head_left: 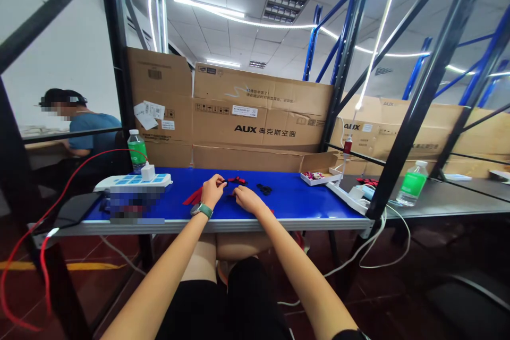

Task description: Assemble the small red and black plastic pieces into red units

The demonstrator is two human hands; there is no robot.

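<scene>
Bare forearms [159, 287] reach over a blue bench top [303, 196], left fingers [217, 183] pinching a thin black-and-red strap [236, 180], right hand [247, 200] curled beside it, grip unclear.

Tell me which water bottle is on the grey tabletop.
It's the right-hand water bottle, standing on the grey tabletop beyond the black upright. The other water bottle stands far left, at the back of the blue worktop.
</scene>
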